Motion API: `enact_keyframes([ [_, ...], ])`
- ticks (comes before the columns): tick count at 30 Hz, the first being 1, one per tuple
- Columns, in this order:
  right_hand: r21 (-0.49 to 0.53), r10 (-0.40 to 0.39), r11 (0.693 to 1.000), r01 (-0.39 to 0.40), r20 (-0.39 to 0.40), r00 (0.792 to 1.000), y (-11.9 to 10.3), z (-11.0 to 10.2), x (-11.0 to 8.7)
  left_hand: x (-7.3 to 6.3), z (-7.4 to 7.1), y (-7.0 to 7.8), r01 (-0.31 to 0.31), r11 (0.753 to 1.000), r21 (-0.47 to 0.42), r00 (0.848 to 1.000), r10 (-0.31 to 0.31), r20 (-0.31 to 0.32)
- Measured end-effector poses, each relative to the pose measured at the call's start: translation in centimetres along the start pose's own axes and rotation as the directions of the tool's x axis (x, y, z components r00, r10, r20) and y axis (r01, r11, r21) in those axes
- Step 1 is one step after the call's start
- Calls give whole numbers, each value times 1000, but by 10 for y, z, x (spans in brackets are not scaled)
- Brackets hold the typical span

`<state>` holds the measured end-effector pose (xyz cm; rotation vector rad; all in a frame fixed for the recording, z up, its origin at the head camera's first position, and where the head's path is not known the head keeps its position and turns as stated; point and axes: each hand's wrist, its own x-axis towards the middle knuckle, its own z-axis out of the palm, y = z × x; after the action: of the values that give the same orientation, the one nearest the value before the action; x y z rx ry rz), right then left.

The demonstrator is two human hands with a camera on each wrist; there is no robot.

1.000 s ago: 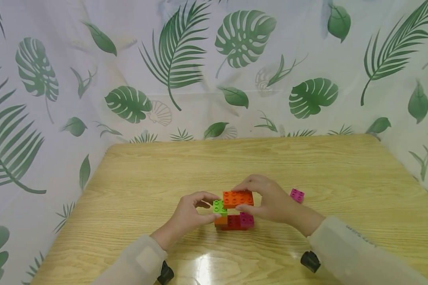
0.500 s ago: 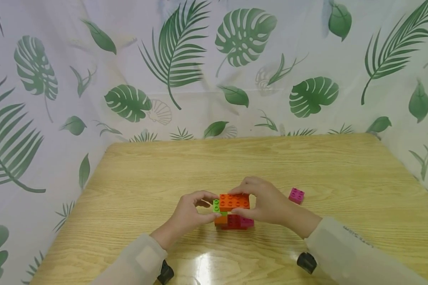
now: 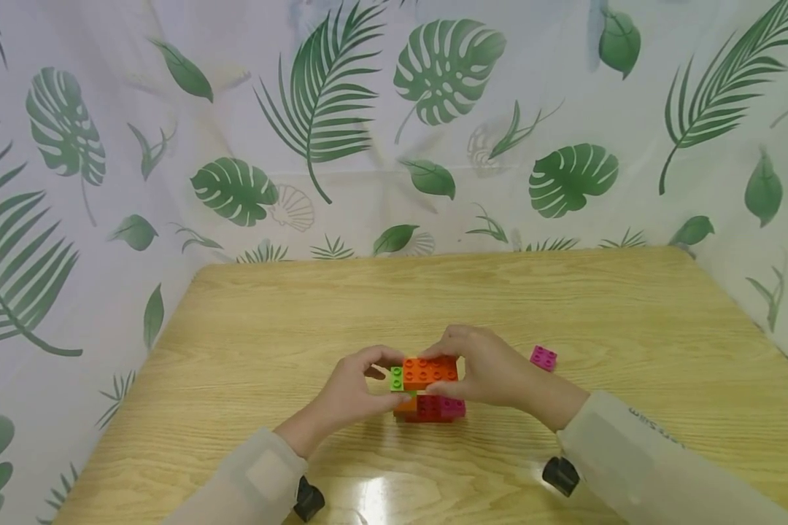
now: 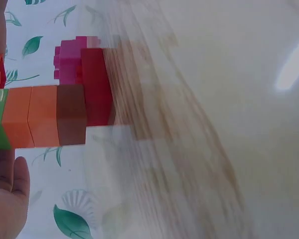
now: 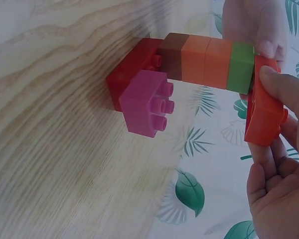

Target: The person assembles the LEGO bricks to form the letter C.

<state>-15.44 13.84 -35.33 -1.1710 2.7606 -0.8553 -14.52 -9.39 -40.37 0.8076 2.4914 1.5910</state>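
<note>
My right hand [image 3: 482, 368] pinches a long orange-red building brick [image 5: 265, 104] between thumb and fingers. One end of that brick overlaps the studs of a green brick [image 5: 240, 67], and its other end juts out to the right. The green brick tops a column of two orange bricks [image 4: 31, 117] and a brown brick [image 4: 71, 114]. This column rises from one end of a red brick [image 5: 134, 69] lying on the table. A magenta brick [image 5: 142, 103] sits on the red one's other end. At the column's top, my left hand [image 3: 351, 385] grips the green brick.
Behind the right forearm, a loose magenta brick [image 3: 543, 358] lies on the wooden table [image 3: 289, 306]. A white curtain with green leaves [image 3: 361, 131] hangs beyond the table's far edge.
The orange-red brick in my right hand has moved left and slightly down, overlapping more of the green brick. My left hand has stayed at the column's top.
</note>
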Motion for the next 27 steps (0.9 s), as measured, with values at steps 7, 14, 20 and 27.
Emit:
enact_keyframes([
  [7,26,5,1000,-5,0,1000,1,0,0,3,12,1,-31,991,-127,995,18,-100],
  [14,16,21,1000,-20,-16,1000,1,2,-1,1,18,-4,-9,975,-224,990,-23,-140],
  [20,58,44,997,-41,-45,998,6,8,-6,0,20,-4,-24,967,-254,988,-16,-152],
  [27,160,-15,986,44,-177,984,19,23,-18,0,21,-5,-12,964,-267,986,-32,-162],
])
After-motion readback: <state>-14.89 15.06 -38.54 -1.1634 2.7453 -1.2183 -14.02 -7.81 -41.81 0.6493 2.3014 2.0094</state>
